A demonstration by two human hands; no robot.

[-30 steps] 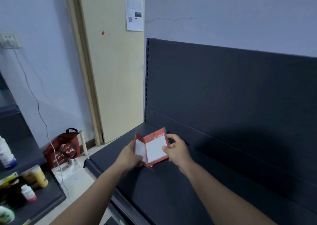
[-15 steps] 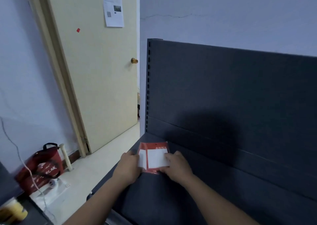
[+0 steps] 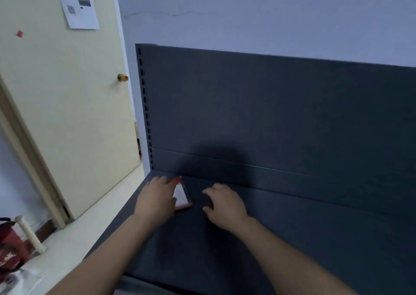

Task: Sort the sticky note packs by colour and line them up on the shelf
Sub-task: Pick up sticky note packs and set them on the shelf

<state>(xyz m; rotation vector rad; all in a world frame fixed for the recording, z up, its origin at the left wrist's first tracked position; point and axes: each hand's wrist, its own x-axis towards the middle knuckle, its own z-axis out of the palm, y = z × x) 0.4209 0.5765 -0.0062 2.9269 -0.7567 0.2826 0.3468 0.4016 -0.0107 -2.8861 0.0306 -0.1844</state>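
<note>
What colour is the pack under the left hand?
Sticky note pack: red with white panel, head view.

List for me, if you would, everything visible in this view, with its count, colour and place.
sticky note pack: one showing, red with a white panel, flat at the shelf's left end, partly under the left hand
shelf: one, dark grey, with an upright back panel, against the wall
door: one, cream, left of the shelf
door knob: one, brass, at the door's right edge
paper sheet: one, white, stuck high on the door
bag: one, red, on the floor at lower left
left hand: rests flat on the pack
right hand: loosely curled, holds nothing, right of the pack and apart from it
</note>
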